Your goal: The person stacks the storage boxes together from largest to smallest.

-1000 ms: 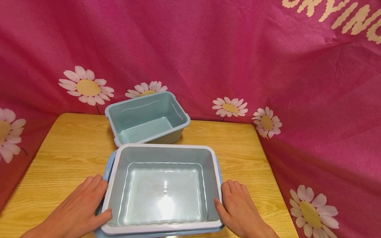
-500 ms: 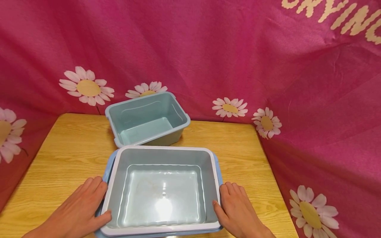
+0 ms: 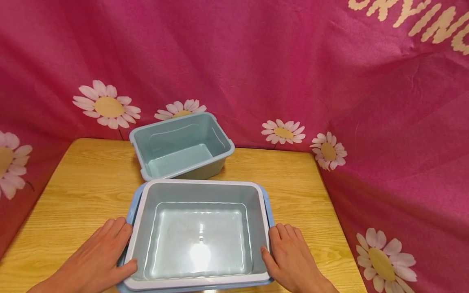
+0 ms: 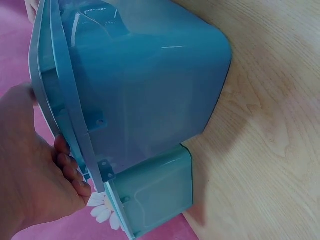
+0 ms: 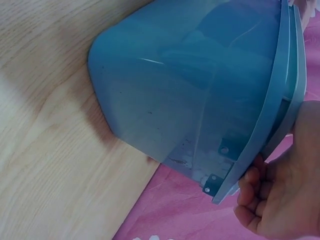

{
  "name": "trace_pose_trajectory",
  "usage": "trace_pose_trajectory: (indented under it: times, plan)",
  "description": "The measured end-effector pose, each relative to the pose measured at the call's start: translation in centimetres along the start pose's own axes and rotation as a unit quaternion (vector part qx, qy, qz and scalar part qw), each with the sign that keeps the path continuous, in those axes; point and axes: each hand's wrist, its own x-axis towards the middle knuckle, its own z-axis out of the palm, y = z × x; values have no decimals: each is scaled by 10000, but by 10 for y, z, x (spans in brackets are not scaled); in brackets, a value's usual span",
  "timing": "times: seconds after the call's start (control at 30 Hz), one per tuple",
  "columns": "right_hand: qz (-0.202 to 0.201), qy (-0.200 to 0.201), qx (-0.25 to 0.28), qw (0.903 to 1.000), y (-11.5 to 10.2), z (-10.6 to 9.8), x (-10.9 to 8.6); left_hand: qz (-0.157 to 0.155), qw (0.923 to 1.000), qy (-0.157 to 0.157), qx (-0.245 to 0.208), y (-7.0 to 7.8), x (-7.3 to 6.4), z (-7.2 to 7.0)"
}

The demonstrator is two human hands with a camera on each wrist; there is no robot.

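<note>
A grey plastic bin [image 3: 199, 236] with a pale rim sits nested inside a blue bin [image 3: 269, 207], whose rim shows around it. My left hand [image 3: 97, 252] grips the grey bin's left rim, its thumb across the top and fingers curled at the outer edge. On the opposite rim my right hand [image 3: 294, 256] holds likewise, thumb over the inside edge. Both wrist views show curled fingertips [image 4: 70, 172] right beside the blue bin's rim; whether they also touch it I cannot tell. The blue bin's outer wall [image 5: 165, 105] stands on the table.
Behind the nested pair stands a smaller grey-green bin [image 3: 183, 148], turned at an angle, close to their far rim. The wooden table [image 3: 300, 183] is bounded at the back and sides by a pink cloth [image 3: 234, 61] printed with daisies.
The grey bin's far and right rims have shifted slightly toward me and to the left, and my right hand has moved left with it. My left hand stays nearly still.
</note>
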Motion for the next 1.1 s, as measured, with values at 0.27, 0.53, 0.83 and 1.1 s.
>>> trace_pose_trajectory:
  times: [0.27,0.53,0.83,1.1]
  plan:
    - [-134,209,-181,9995,0,1,1,-37,10000,-22,-65,-1,1,1]
    - [-220,359,-280,9987,-1,4,1,-75,10000,-52,-34,-1,1,3]
    - [-189,400,-287,9986,-1,6,-1,-106,9998,-123,-81,-1,0,4]
    - [-103,266,-352,9990,-2,6,-1,-110,9997,-171,-93,-2,-1,5]
